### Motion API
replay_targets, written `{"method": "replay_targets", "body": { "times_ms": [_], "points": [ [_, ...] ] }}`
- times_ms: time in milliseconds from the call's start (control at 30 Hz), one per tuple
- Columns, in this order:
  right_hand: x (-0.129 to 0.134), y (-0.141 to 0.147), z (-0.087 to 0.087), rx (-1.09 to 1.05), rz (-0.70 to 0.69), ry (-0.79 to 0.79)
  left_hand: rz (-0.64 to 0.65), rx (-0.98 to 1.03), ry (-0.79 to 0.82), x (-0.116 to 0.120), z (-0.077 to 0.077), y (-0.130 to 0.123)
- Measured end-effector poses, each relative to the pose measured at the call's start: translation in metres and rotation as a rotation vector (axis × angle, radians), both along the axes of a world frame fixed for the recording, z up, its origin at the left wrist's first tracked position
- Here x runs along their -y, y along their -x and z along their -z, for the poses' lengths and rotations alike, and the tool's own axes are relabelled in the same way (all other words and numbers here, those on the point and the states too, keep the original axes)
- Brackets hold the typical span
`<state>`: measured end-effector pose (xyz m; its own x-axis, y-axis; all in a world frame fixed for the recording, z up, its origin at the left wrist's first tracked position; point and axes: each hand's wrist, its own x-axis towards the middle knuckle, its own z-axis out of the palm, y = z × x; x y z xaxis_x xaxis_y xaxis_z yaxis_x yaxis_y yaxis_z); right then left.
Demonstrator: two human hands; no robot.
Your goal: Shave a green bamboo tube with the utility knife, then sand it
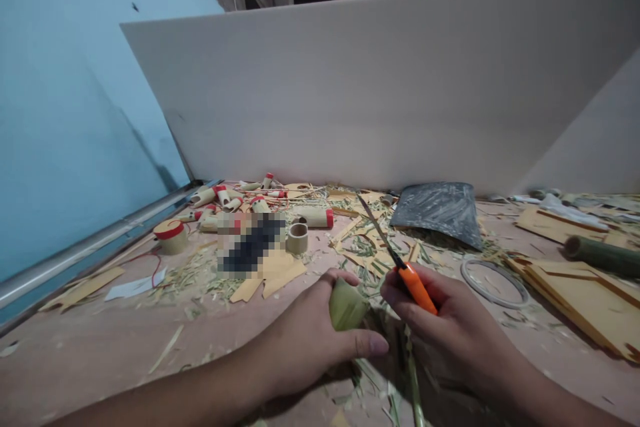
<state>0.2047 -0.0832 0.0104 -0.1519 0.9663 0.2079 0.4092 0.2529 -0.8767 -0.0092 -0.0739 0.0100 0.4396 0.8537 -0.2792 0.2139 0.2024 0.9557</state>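
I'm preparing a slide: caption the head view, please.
Left hand around a pale-green piece, right hand holding an orange-handled tool, amid scattered shavings.

The light is dim, and dark shadow lies below the right hand. One table patch is pixelated.

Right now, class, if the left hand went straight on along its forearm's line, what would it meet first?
Probably the right hand, which holds the orange-handled tool: it lies ahead of the left hand and its green piece. Depth is unclear, so one might pass below the other.
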Motion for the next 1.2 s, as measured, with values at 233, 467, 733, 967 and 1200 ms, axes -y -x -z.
{"method": "replay_targets", "body": {
  "times_ms": [233, 467, 733, 967, 1200],
  "points": [
    [0.007, -0.005, -0.002, 0.236, -0.205, -0.082, -0.015, 0.089, 0.017, -0.005, -0.002, 0.007],
    [0.01, -0.009, 0.0, 0.407, -0.326, -0.147, -0.015, 0.162, 0.133, -0.005, -0.001, 0.013],
    [0.013, -0.009, 0.01, 0.591, -0.231, -0.251, -0.029, 0.238, 0.105, -0.003, -0.001, 0.01],
    [0.014, -0.008, 0.032, 0.582, -0.08, -0.377, -0.102, 0.018, -0.075, -0.006, 0.002, 0.009],
    [0.014, -0.007, 0.016, 0.493, -0.08, -0.347, -0.084, 0.012, -0.048, -0.008, -0.002, 0.008]
  ]
}}
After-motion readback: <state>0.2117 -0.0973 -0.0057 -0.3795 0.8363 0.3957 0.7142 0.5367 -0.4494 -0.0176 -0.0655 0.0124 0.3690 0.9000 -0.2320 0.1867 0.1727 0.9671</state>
